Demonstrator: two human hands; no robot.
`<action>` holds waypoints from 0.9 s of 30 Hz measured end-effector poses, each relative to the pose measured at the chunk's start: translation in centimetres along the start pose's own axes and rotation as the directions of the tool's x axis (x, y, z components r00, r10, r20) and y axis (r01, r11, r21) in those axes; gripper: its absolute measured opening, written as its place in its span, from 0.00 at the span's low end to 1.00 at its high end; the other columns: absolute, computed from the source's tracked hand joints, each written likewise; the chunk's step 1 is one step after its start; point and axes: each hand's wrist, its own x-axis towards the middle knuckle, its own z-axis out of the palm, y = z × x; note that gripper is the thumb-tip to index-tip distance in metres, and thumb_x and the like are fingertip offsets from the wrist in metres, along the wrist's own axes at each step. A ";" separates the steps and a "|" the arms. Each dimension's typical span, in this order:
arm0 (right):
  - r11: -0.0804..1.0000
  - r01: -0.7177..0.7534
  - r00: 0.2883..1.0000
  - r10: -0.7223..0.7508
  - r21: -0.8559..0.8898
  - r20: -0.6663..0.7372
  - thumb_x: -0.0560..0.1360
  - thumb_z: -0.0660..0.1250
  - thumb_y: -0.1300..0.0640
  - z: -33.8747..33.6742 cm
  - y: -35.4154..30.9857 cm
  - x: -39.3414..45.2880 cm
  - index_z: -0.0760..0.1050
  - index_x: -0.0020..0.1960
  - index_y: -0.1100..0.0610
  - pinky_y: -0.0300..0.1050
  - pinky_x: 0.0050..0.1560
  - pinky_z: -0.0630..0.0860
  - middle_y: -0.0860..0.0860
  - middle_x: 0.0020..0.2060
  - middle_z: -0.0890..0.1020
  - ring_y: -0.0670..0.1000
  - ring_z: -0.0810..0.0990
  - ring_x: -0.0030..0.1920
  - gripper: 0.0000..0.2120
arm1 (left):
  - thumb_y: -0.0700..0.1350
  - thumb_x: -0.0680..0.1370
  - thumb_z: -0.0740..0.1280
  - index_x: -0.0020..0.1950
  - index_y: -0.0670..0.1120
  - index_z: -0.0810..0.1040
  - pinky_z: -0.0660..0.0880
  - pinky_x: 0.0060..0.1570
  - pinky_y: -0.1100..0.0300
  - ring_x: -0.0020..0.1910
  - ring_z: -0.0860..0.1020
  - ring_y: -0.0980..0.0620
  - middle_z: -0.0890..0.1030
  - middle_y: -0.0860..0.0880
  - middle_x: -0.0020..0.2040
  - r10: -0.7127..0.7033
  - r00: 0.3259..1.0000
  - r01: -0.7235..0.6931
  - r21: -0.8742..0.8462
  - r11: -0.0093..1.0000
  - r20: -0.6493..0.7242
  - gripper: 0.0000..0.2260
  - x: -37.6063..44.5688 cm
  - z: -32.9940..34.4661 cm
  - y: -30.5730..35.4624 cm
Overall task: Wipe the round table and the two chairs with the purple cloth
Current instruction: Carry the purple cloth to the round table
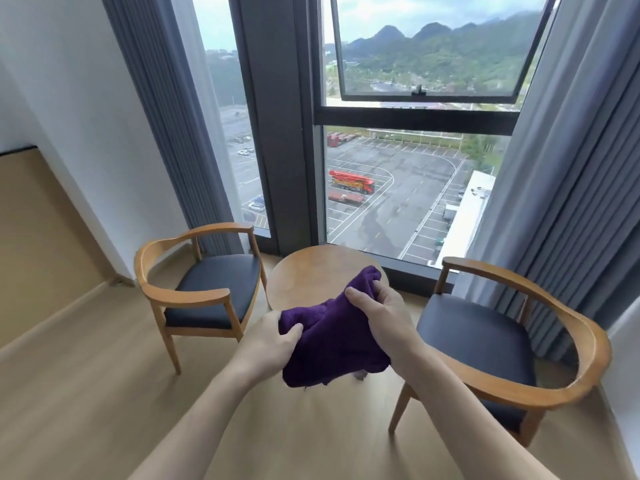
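Observation:
A purple cloth [332, 334] hangs bunched in the air in front of me, above the near edge of a small round wooden table [304, 275]. My left hand [273, 341] grips its lower left part. My right hand [381, 317] grips its upper right part. A wooden armchair with a dark seat [214, 282] stands to the left of the table. A second, similar armchair [485, 334] stands to its right, closer to me. The cloth hides the table's near right part.
A tall window [398, 188] rises right behind the table, with grey curtains [568, 209] on both sides. Pale wood flooring [86, 393] spreads around the furniture. A white wall [76, 98] runs along the left.

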 end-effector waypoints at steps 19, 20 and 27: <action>0.943 -0.287 0.934 0.237 0.167 0.267 0.84 0.57 0.43 6.1 4.9 36.9 0.73 0.54 0.73 0.49 0.43 0.81 0.62 0.44 0.80 0.57 0.81 0.44 0.29 | 0.55 0.80 0.70 0.63 0.55 0.77 0.83 0.52 0.55 0.58 0.82 0.54 0.84 0.52 0.60 -0.094 0.981 0.177 -0.579 0.796 0.170 0.14 33.4 4.6 0.9; 0.945 -0.295 0.932 0.251 0.143 0.262 0.84 0.56 0.44 6.8 5.8 38.4 0.72 0.56 0.73 0.47 0.43 0.80 0.62 0.45 0.80 0.56 0.81 0.45 0.29 | 0.54 0.80 0.70 0.63 0.54 0.77 0.83 0.53 0.53 0.58 0.83 0.53 0.84 0.51 0.59 -0.106 0.976 0.198 -0.563 0.803 0.191 0.13 35.3 4.7 -0.2; 0.958 -0.236 0.953 0.262 -0.165 0.155 0.82 0.65 0.46 10.5 11.7 49.3 0.71 0.47 0.64 0.52 0.45 0.71 0.55 0.41 0.75 0.53 0.74 0.41 0.20 | 0.40 0.81 0.59 0.54 0.53 0.81 0.83 0.51 0.51 0.48 0.85 0.48 0.87 0.52 0.46 -0.188 0.918 0.303 -0.312 0.901 0.349 0.14 49.2 4.8 -8.1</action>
